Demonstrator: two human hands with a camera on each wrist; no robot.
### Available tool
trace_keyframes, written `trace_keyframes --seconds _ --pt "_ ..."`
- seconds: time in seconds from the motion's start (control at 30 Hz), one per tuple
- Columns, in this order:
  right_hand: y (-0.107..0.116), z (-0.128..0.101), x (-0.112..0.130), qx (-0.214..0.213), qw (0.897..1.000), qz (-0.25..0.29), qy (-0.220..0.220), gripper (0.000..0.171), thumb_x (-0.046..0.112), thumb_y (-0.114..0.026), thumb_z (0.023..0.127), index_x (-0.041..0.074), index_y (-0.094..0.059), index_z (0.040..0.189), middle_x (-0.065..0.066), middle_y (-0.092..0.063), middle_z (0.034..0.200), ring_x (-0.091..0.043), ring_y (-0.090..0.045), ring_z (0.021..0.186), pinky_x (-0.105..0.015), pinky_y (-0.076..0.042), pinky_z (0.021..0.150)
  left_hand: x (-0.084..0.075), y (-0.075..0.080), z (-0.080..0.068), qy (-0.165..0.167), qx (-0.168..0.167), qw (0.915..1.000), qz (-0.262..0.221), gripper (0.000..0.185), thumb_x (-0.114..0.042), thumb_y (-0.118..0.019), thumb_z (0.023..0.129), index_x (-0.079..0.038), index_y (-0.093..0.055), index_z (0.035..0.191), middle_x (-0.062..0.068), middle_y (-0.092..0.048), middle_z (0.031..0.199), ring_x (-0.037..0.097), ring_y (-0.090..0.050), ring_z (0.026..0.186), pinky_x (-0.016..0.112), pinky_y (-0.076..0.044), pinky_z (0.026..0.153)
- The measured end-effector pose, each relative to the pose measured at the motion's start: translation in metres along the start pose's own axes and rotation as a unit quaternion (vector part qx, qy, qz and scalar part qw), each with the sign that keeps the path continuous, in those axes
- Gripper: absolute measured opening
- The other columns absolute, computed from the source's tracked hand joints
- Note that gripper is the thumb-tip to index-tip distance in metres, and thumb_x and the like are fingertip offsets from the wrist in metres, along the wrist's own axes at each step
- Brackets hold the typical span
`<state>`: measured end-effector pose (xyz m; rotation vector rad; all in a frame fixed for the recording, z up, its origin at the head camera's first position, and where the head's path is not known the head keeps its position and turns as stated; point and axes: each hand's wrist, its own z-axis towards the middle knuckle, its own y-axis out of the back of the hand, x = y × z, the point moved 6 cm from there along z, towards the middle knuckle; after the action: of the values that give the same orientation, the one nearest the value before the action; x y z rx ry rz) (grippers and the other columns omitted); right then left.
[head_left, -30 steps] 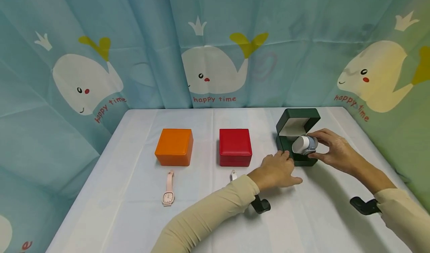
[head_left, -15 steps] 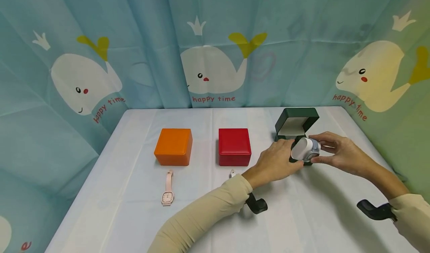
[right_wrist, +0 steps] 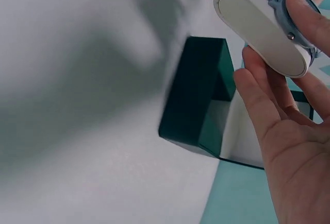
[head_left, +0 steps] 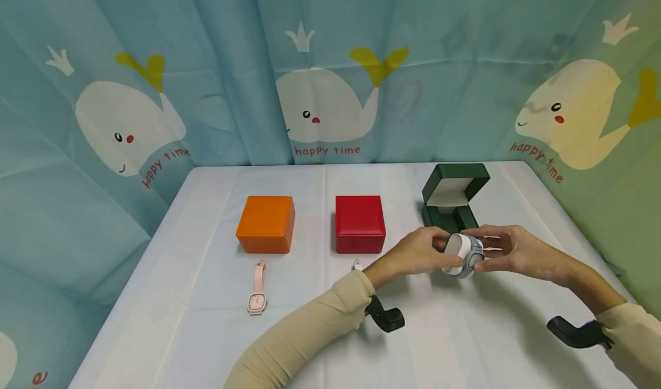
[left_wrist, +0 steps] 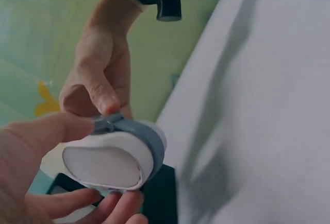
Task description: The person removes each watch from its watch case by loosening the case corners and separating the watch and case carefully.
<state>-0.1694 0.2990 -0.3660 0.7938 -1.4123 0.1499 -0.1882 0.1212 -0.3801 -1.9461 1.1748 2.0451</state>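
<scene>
While both hands meet in front of the open dark green hinged watch box (head_left: 454,202), the white oval cushion wrapped by a grey-blue watch strap (head_left: 461,254) is held in the air between them, clear of the white-covered desk (head_left: 206,320) and just on the near side of the box. The left hand (head_left: 418,252) pinches the cushion from its left, thumb on top and fingertips (left_wrist: 124,203) under the lower edge; the right hand (head_left: 508,250) pinches it from the right, with the thumb pressed on the strap near its buckle. The long axis of the cushion runs roughly left to right, from one hand toward the other, with one flat white end face turned toward the left wrist camera. Neither hand is nearer: each touches the cushion. The box stands behind the cushion, lid raised and tilted back, pale lining exposed. Well apart to the left stand a closed red square box (head_left: 360,224) and a closed orange square box (head_left: 265,224), with a pink wristwatch (head_left: 257,290) lying flat before the orange one.
</scene>
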Motion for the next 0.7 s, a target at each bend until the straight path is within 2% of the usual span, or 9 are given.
trace_keyframes --seconds 0.1,0.23,0.37,0.5,0.57,0.7 --pt "-0.007 0.001 -0.005 0.024 1.0 0.004 -0.003 0.06 -0.003 -0.074 0.089 -0.016 -0.046 0.141 -0.009 -0.063 0.127 -0.011 -0.064 0.114 -0.031 -0.057 0.085 0.006 -0.002 0.001 -0.003 0.02 0.9998 0.002 0.049 -0.025 -0.082 0.085 -0.006 -0.066 0.127 -0.008 -0.065 0.095 0.002 -0.057 0.083 0.018 -0.047 0.072" --pt "-0.016 0.002 -0.011 0.039 0.999 0.007 -0.012 0.062 -0.001 -0.075 0.09 -0.016 -0.044 0.142 -0.02 -0.059 0.13 -0.012 -0.064 0.113 -0.032 -0.057 0.085 0.014 -0.004 0.002 -0.004 0.028 0.9995 -0.009 0.035 -0.019 -0.083 0.086 -0.004 -0.07 0.116 -0.008 -0.064 0.086 0.003 -0.058 0.078 0.018 -0.048 0.068" --pt "-0.021 0.001 -0.012 0.029 0.999 0.013 -0.023 0.064 0.0 -0.074 0.091 -0.017 -0.042 0.143 -0.026 -0.056 0.133 -0.011 -0.064 0.114 -0.032 -0.057 0.086 0.021 -0.005 0.001 0.013 0.033 0.9974 -0.063 0.026 -0.014 -0.081 0.086 -0.003 -0.07 0.106 -0.005 -0.065 0.083 0.01 -0.065 0.071 0.02 -0.052 0.064" --pt "-0.023 0.001 -0.006 0.005 1.0 -0.001 -0.019 0.065 0.002 -0.074 0.091 -0.013 -0.042 0.145 -0.029 -0.051 0.139 -0.007 -0.061 0.116 -0.031 -0.056 0.087 0.026 -0.005 0.0 0.028 0.03 0.9904 -0.132 0.019 -0.011 -0.078 0.088 -0.001 -0.068 0.1 -0.002 -0.068 0.079 0.022 -0.071 0.07 0.028 -0.057 0.064" --pt "-0.024 0.002 -0.003 -0.007 1.0 -0.014 -0.013 0.069 0.003 -0.077 0.089 -0.011 -0.042 0.147 -0.029 -0.049 0.141 -0.005 -0.06 0.117 -0.031 -0.056 0.087 0.027 -0.005 -0.001 0.032 0.027 0.9853 -0.165 0.017 -0.01 -0.076 0.089 0.0 -0.066 0.099 0.0 -0.069 0.078 0.026 -0.073 0.071 0.031 -0.059 0.065" --pt "-0.031 0.003 0.003 -0.029 0.998 -0.054 0.003 0.082 0.008 -0.085 0.083 -0.007 -0.04 0.149 -0.023 -0.049 0.14 -0.006 -0.058 0.117 -0.03 -0.055 0.088 0.029 -0.004 -0.002 0.039 0.022 0.9774 -0.207 0.017 -0.008 -0.075 0.09 0.001 -0.064 0.099 0.003 -0.07 0.079 0.025 -0.073 0.072 0.031 -0.059 0.067"
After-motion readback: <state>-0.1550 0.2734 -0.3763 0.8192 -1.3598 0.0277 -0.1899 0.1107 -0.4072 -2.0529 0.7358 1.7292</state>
